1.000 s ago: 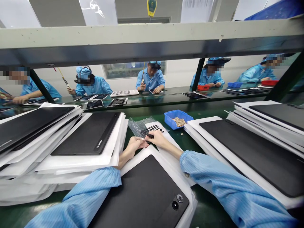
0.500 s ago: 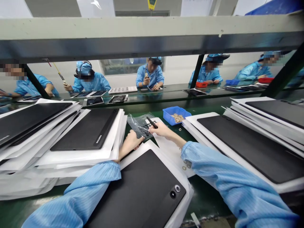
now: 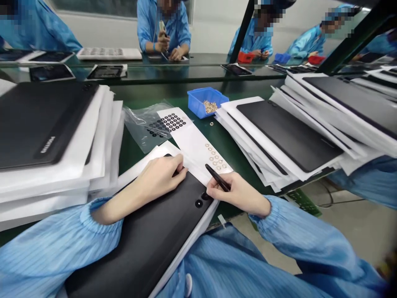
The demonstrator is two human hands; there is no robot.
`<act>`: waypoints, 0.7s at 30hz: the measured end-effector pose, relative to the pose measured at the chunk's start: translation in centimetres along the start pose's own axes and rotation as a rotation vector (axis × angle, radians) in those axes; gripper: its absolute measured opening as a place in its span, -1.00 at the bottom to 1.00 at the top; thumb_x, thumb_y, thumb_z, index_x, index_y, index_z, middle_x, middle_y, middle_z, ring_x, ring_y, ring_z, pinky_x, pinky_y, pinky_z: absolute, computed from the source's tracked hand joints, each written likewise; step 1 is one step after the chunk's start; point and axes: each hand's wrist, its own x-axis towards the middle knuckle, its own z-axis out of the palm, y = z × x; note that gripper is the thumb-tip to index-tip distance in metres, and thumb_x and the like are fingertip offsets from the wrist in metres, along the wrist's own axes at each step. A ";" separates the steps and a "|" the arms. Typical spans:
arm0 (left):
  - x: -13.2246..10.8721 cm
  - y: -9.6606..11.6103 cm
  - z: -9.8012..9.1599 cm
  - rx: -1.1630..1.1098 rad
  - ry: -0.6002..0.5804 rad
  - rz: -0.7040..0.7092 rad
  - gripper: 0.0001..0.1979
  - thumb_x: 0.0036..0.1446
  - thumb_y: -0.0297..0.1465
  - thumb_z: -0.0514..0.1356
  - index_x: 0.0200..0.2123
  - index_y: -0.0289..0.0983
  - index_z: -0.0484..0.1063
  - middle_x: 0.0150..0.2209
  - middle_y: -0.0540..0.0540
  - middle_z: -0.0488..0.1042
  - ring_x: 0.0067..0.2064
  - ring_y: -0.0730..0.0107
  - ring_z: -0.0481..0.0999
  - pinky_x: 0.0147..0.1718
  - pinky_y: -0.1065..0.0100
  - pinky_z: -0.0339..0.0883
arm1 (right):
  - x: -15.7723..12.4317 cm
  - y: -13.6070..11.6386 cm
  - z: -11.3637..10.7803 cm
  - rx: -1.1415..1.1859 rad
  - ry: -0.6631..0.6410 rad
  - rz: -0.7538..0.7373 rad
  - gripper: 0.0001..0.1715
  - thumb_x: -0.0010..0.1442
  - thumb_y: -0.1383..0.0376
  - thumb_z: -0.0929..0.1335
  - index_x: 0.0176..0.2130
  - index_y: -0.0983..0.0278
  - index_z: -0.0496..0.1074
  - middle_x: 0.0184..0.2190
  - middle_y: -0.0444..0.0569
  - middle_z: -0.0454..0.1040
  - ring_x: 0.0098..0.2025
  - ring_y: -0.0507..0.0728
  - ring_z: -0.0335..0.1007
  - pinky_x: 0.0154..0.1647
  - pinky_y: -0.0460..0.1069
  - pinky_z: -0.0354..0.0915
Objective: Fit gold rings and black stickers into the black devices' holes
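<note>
left hand (image 3: 158, 178) lies loosely curled on the black tablet (image 3: 145, 236), nothing in it that i can see. right hand (image 3: 235, 192) pinches black tweezers (image 3: 218, 178), tips over the white sheet (image 3: 195, 142) of little rings, which overlaps the tablet's top edge. past that there's a plastic bag (image 3: 141, 128), a blue bin (image 3: 203, 101) of rings, paper-wrapped tablet stacks (image 3: 288, 132) beside it, and co-workers (image 3: 163, 33) across the bench.

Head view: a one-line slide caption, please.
Right hand grips black tweezers over a black tablet, left hand on its edge.
</note>
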 end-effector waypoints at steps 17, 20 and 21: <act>0.1 0.1 0.9 0.062 -0.050 -0.010 -0.72 0.23 -0.30 -0.01 -0.52 -0.25 0.22 -0.53 -0.03 0.41 -0.50 0.33 0.42 -0.53 0.38 -0.02 | -0.4 -0.2 1.2 -0.131 0.114 0.006 -0.86 0.02 0.32 0.32 -0.55 0.29 0.36 -0.67 -0.19 0.24 -0.59 -0.02 0.14 -0.58 -0.12 0.13; 0.2 0.2 0.9 0.082 -0.062 -0.004 -0.71 0.24 -0.30 -0.02 -0.52 -0.25 0.22 -0.53 -0.04 0.42 -0.49 0.32 0.43 -0.53 0.38 -0.02 | -0.7 -0.2 1.6 -0.161 0.143 -0.049 -0.83 0.02 0.37 0.31 -0.57 0.26 0.27 -0.66 -0.21 0.24 -0.59 -0.04 0.14 -0.59 -0.13 0.11; 0.2 0.2 0.8 0.085 -0.063 -0.001 -0.71 0.24 -0.30 -0.03 -0.52 -0.25 0.22 -0.53 -0.04 0.42 -0.49 0.32 0.43 -0.53 0.37 -0.02 | -0.9 -0.2 1.7 -0.180 0.165 -0.074 -0.79 0.03 0.38 0.31 -0.58 0.25 0.21 -0.67 -0.22 0.22 -0.60 -0.04 0.13 -0.60 -0.13 0.09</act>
